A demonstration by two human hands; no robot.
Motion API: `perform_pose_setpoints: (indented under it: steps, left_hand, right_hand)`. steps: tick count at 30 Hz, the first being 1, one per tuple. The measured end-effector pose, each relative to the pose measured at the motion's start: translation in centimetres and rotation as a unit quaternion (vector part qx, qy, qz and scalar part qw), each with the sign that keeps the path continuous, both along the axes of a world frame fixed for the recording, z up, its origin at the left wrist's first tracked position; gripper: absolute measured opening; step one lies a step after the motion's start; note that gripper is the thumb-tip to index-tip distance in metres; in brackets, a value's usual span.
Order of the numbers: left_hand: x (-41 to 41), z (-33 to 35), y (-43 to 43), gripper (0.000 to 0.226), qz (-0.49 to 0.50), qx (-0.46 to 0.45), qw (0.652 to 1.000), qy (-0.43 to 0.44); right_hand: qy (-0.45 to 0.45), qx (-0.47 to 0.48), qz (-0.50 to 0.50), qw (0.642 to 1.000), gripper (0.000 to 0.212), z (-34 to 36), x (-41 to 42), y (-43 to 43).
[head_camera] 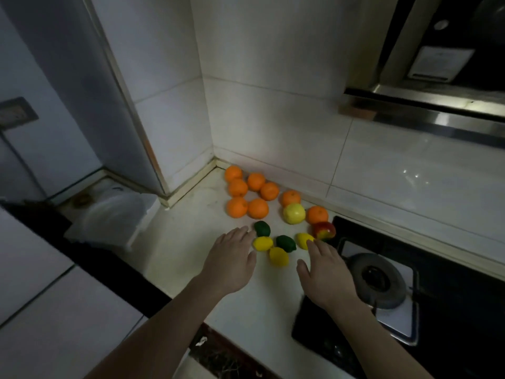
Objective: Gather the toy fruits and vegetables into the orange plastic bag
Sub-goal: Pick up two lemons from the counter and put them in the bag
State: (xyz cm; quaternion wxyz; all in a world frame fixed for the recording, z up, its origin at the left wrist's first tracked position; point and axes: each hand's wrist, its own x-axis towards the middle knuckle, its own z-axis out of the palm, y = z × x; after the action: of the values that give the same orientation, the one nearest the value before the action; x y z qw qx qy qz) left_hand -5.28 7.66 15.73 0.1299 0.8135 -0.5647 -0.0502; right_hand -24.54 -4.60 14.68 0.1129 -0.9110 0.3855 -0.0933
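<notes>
Yellow oval lemons, smooth round oranges

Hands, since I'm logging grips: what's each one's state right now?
Left hand: open, holding nothing.
Right hand: open, holding nothing, next to a lemon.

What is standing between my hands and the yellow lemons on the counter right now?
Nothing visible. The left hand is open just beside the left lemon, and the right hand has its fingertips at the right lemon. The middle lemon lies in the open gap between both hands. The orange bag is not in view.
</notes>
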Motion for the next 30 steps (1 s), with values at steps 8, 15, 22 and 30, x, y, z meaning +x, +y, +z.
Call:
perform_pose_setpoints:
  steps: [8, 15, 22, 30]
  left_hand:
    - [3.7, -5.4, -6.6, 0.056, -0.039, 0.029, 0.999, 0.020]
    - [5.5, -10.9, -10.2, 0.060, -0.084, 0.070, 0.993, 0.043]
    - [6.6, -13.7, -11.8, 0.057, -0.096, 0.071, 0.991, 0.053]
    - [6.9, -15.3, -13.0, 0.049, -0.093, 0.076, 0.992, 0.040]
  right_hand:
    - [0.024, 0.079, -0.002, 0.997, 0.061, -6.4, 4.9, -3.9]
    - [0.036, 0.127, -0.010, 0.991, 0.065, -10.8, 7.4, -5.1]
    - [0.034, 0.134, -0.024, 0.990, 0.056, -13.3, 9.0, -5.1]
    - [0.023, 0.145, -0.048, 0.988, 0.039, -15.1, 9.8, -5.7]
